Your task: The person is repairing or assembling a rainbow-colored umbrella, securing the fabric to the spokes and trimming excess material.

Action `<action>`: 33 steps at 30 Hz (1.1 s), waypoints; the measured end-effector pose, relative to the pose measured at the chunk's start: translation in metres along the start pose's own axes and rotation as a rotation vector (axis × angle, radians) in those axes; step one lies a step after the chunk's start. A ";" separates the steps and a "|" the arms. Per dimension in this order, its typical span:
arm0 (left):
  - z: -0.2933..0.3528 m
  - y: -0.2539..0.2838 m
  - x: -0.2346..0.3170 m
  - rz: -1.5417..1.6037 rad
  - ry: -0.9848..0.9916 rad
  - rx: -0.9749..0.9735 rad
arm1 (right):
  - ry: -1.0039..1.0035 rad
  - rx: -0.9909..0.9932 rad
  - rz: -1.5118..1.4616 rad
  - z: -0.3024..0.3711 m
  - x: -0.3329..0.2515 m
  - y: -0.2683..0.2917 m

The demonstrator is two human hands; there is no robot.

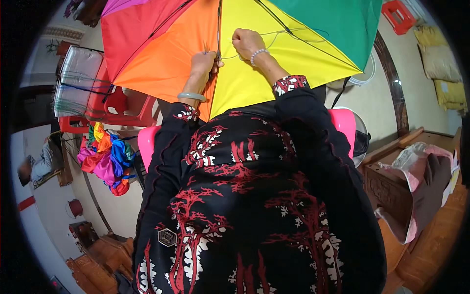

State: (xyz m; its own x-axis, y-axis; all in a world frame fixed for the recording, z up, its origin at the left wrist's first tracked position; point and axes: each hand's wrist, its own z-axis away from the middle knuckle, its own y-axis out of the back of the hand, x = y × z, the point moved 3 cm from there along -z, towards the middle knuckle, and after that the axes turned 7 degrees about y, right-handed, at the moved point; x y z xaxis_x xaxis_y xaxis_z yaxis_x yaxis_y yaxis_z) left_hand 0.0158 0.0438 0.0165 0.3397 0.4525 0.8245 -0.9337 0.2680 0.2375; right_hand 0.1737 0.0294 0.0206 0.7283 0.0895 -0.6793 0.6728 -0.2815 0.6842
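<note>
Umbrella (240,83) is already spread; left hand (201,63) pinches at a rib (219,24), right hand (247,44) grips thread (272,33), tying seemingly unfinished.

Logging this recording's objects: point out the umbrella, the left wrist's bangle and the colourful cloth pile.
Umbrella (240,82), head view: yellow panel.
Bangle (192,96), head view: middle of the band.
Colourful cloth pile (106,157), head view: middle of the heap.

Left hand (201,64), right hand (247,44) curled
</note>
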 end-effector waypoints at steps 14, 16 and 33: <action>-0.008 0.006 -0.001 0.034 0.054 -0.012 | 0.009 -0.018 0.253 -0.002 -0.014 -0.016; -0.006 0.007 -0.001 0.027 0.064 0.006 | -0.006 0.015 0.286 0.002 -0.019 -0.014; -0.005 0.007 0.002 0.085 0.066 -0.021 | 0.108 -0.304 0.327 0.006 -0.034 -0.013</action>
State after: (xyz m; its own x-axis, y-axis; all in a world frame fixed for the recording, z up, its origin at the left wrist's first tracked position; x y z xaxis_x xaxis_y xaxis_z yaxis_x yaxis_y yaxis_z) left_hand 0.0106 0.0505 0.0168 0.2667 0.5296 0.8052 -0.9571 0.2440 0.1565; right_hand 0.1393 0.0244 0.0337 0.9074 0.1460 -0.3941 0.4009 -0.0195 0.9159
